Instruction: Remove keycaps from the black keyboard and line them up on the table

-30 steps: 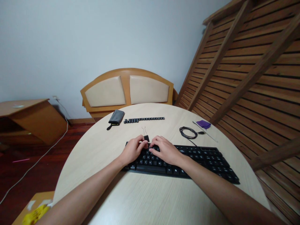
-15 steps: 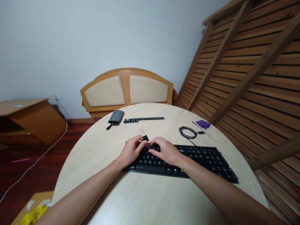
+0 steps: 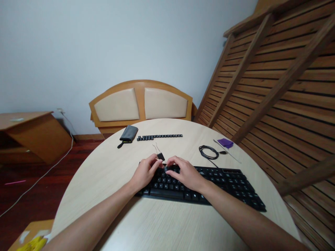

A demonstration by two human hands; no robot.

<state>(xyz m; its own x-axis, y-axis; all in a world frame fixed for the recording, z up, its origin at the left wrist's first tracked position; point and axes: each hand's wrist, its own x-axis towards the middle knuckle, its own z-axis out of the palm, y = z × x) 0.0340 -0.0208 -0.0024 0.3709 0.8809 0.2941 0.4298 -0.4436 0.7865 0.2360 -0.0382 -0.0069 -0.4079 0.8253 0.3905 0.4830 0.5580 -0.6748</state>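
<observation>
The left hand (image 3: 144, 172) grasped a black clip (image 3: 160, 157); the right hand (image 3: 188, 176) pinched a keycap (image 3: 166, 168) over the keyboard (image 3: 167, 194). Loose keys (image 3: 167, 136) lay far on the bench (image 3: 96, 177).

Your head camera (the only view) faces twelve o'clock, tilted down, from close above the round, pale wood-grain table (image 3: 157, 225).

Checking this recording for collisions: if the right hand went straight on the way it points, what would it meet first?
Most likely the left hand, just ahead with the black binder clip at its fingertips; depth there is hard to judge.
</observation>
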